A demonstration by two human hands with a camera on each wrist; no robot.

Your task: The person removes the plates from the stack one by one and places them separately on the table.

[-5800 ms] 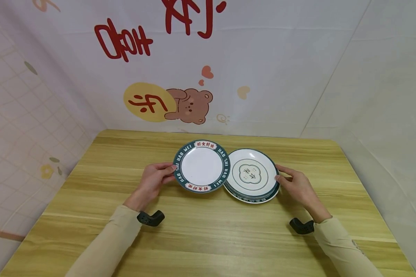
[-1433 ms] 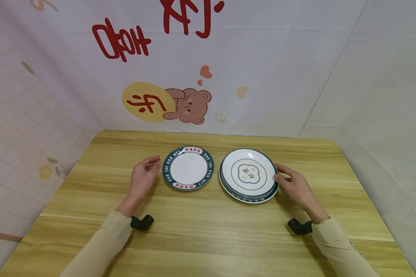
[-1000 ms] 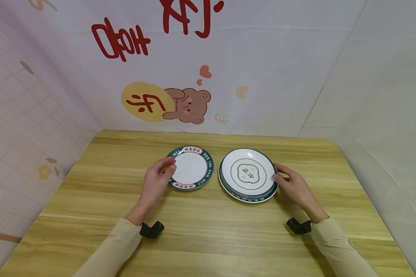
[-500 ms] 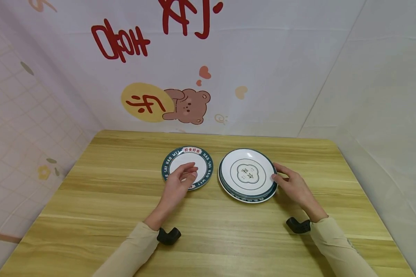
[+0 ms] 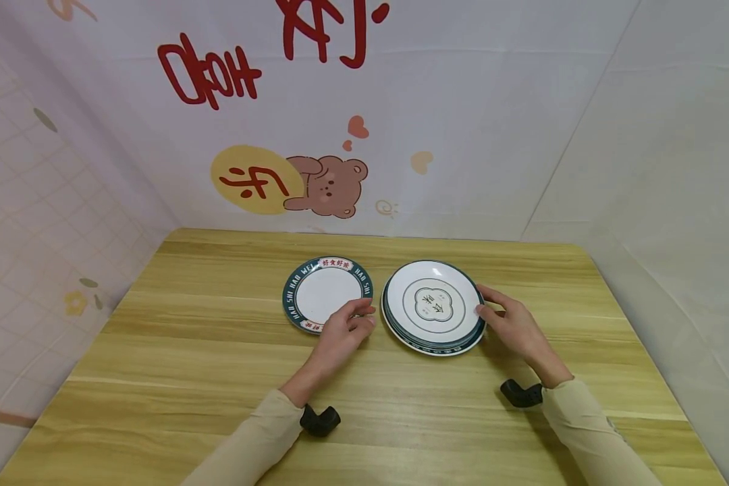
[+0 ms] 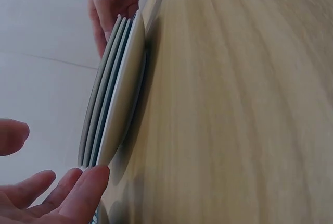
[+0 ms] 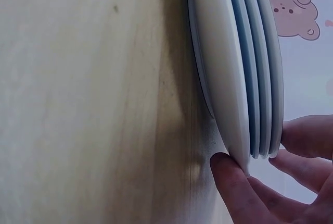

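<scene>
A white plate (image 5: 325, 291) with a dark green lettered rim lies alone on the table, left of a stack of plates (image 5: 434, 307). The stack's top plate is white, with a green flower-shaped emblem. My left hand (image 5: 338, 337) is over the lone plate's near right rim, its fingers loosely bent and holding nothing. In the left wrist view its fingertips (image 6: 92, 178) appear close to the stack's edge; contact is unclear. My right hand (image 5: 513, 331) grips the stack's right edge; in the right wrist view the thumb (image 7: 307, 135) is at the upper rims and a finger is under the bottom plate.
The wooden table (image 5: 401, 418) extends around the plates. A cloth backdrop (image 5: 486, 135) with a printed bear (image 5: 334, 187) rises behind the table's far edge, and pale cloth sides stand left and right. A black wrist device (image 5: 320, 420) sits by my left cuff.
Earlier my left hand held the lettered plate beside the stack. That plate now lies on the table, released, and the left hand has moved right across it. The right hand stays at the stack.
</scene>
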